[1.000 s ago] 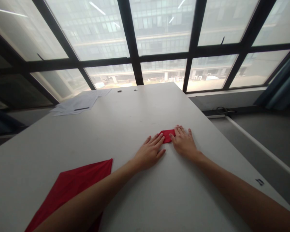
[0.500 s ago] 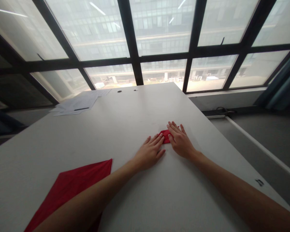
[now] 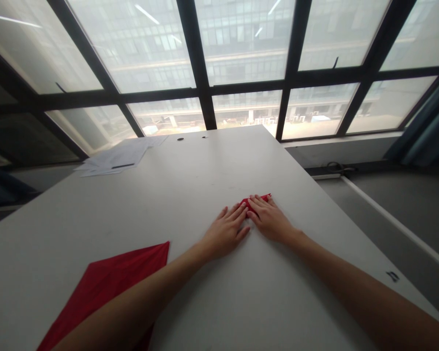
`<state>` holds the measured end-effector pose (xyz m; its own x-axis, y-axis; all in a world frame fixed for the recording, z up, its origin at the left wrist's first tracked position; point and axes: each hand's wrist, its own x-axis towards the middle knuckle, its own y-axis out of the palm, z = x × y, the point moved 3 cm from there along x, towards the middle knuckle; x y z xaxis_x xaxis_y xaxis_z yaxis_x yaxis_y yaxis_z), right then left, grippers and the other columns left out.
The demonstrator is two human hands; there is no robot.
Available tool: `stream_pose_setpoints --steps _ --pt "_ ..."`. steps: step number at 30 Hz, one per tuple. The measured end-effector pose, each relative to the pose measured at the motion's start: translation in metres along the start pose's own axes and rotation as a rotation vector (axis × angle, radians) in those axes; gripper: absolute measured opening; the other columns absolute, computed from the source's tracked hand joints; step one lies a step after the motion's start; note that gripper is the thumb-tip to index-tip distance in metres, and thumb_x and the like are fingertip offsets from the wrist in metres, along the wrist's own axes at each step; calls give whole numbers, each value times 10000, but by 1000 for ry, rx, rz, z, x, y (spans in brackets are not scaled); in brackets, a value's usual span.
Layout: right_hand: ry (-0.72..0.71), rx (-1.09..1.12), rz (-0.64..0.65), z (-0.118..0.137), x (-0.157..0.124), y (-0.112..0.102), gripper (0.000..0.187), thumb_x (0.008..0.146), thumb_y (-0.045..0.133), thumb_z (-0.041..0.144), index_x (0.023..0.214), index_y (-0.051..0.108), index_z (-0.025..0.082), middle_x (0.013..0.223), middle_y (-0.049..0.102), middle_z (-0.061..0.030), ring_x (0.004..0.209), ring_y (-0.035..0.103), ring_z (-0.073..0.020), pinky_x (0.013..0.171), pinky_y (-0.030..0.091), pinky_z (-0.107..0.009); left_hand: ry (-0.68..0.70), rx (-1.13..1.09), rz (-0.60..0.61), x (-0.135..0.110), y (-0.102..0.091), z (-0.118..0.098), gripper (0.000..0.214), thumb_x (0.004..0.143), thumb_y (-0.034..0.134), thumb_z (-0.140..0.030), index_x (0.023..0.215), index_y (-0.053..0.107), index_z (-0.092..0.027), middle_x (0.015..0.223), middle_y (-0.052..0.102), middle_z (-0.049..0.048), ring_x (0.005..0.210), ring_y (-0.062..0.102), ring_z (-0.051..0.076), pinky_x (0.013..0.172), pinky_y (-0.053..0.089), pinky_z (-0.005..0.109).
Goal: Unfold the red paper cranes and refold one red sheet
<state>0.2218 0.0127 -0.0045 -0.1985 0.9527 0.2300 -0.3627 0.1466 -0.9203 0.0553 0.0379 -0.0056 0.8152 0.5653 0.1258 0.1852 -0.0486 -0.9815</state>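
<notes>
A small folded red cloth (image 3: 264, 197) lies on the white table (image 3: 190, 175), mostly covered by my hands. My right hand (image 3: 268, 220) lies flat on it with fingers stretched out, only a red strip showing past the fingertips. My left hand (image 3: 225, 230) rests flat beside it, fingers extended and touching the cloth's left edge. A larger red cloth (image 3: 106, 287) lies spread at the near left, partly under my left forearm.
A stack of white papers (image 3: 113, 158) with a dark pen sits at the table's far left. Two small dark spots (image 3: 180, 139) mark the far edge. Large windows stand behind; the table's right edge drops to a grey floor.
My right hand has slid leftward over the small red cloth, covering more of it and closing up to my left hand. The left hand has stayed put.
</notes>
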Motion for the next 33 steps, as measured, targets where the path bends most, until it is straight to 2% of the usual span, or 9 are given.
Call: stream_pose_setpoints --steps 5,11,15,18,20,24,27,30,33 --pt "173 -86 -16 -7 -2 2 627 1035 240 482 1491 380 76 1572 327 -177 1476 264 -284 1197 104 -557 7 -13 -3 0 0 1 592 1034 288 -498 1558 249 -224 1618 235 63 1511 173 200 1227 139 442" --pt "315 -135 -54 -31 -3 3 602 1032 259 432 1487 370 55 1575 314 -192 1480 244 -296 1183 98 -595 0 -19 5 -1 -1 0 600 1035 272 -506 1559 250 -214 1619 227 67 1510 175 206 1224 133 428" --pt "345 -121 -130 -36 -2 0 584 1023 280 385 1485 369 39 1571 324 -194 1479 246 -294 1186 133 -574 -13 -11 10 0 -1 0 601 1033 282 -504 1558 254 -213 1622 212 71 1511 171 214 1220 143 425" --pt "306 -85 -239 -31 0 -8 558 1015 280 315 1499 347 45 1583 313 -167 1491 223 -257 1204 130 -536 -8 -11 6 0 -1 0 603 1034 277 -507 1557 256 -210 1622 213 72 1512 165 214 1221 141 430" --pt "222 -44 -276 -24 2 -12 542 1005 288 265 1500 353 54 1583 321 -148 1494 219 -225 1218 132 -494 -6 -11 2 -1 -1 0 604 1034 274 -509 1557 256 -207 1623 211 71 1513 163 214 1222 141 434" --pt "-12 51 -160 -11 1 -9 505 978 349 211 1466 442 121 1551 389 -124 1471 289 -204 1210 201 -455 -6 -23 -9 -1 0 0 601 1033 295 -502 1558 254 -214 1621 219 74 1512 170 218 1224 144 449" --pt "-81 68 -57 -8 0 -4 479 969 385 209 1432 500 168 1517 451 -109 1441 354 -217 1198 233 -452 -3 -61 -25 0 -3 0 595 1023 357 -479 1556 264 -232 1614 251 71 1502 213 219 1222 169 455" --pt "-76 67 -37 -8 -1 -2 474 963 407 211 1424 510 173 1502 474 -104 1427 378 -220 1193 252 -437 -13 -138 -94 1 -7 1 523 999 466 -406 1500 392 -277 1575 363 43 1453 334 221 1207 242 444" --pt "-80 79 -34 -8 -1 -3 474 955 419 201 1417 517 172 1498 479 -101 1427 380 -224 1190 261 -444 -55 -240 -246 1 -13 7 361 966 555 -332 1323 605 -302 1409 572 31 1288 529 218 1122 393 389"
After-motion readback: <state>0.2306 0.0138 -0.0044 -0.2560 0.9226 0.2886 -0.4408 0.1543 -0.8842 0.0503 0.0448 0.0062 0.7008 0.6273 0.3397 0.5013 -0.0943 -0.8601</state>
